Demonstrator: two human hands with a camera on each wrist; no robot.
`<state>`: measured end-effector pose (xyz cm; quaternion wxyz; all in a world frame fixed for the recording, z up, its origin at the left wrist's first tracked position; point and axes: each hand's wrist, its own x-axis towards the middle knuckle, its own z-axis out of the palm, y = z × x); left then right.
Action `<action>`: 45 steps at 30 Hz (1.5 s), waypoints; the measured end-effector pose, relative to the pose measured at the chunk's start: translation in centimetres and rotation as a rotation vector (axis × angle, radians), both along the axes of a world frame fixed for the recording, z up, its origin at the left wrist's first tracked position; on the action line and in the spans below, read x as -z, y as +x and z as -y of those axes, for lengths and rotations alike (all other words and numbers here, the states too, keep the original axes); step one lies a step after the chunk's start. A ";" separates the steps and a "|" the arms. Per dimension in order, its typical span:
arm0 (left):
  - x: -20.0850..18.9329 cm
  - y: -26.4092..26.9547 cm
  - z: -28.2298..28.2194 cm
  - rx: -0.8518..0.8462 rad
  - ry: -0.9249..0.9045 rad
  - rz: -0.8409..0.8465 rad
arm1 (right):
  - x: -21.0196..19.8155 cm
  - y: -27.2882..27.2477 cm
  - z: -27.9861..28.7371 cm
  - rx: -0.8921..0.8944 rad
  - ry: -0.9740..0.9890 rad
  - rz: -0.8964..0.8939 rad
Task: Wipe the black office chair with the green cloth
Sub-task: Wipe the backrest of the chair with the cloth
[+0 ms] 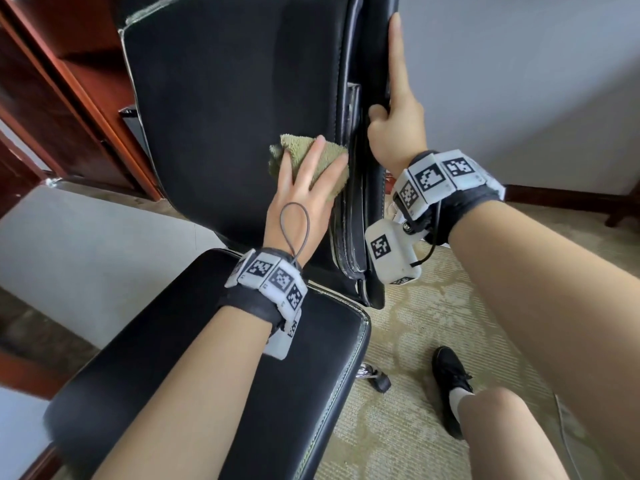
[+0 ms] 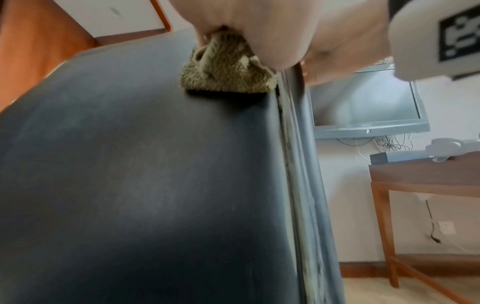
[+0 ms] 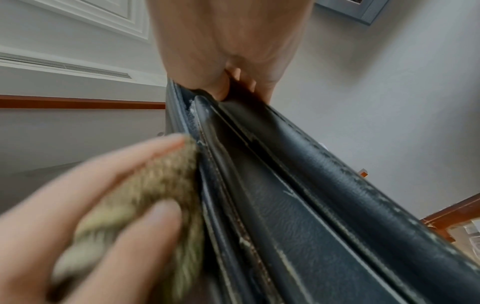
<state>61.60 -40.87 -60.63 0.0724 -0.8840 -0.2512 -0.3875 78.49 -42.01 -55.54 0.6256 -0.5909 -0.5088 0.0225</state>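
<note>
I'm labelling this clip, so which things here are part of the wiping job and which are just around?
Part of the job:
- green cloth, pressed to the backrest by the left hand
- black office chair, its edge held by the right hand

Just around:
- wooden shelving
- monitor
- wooden table
- black shoe

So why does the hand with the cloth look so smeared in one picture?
Right wrist view: the left hand and green cloth sit close to the lens and blur. Head view: both are sharp, though walls bend at the edges. Left wrist view: the chair back is soft, with dull sheen.
</note>
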 end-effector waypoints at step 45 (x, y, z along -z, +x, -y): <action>-13.3 5.7 -4.0 0.140 -0.056 0.086 | -0.1 -0.1 0.0 0.059 -0.040 -0.030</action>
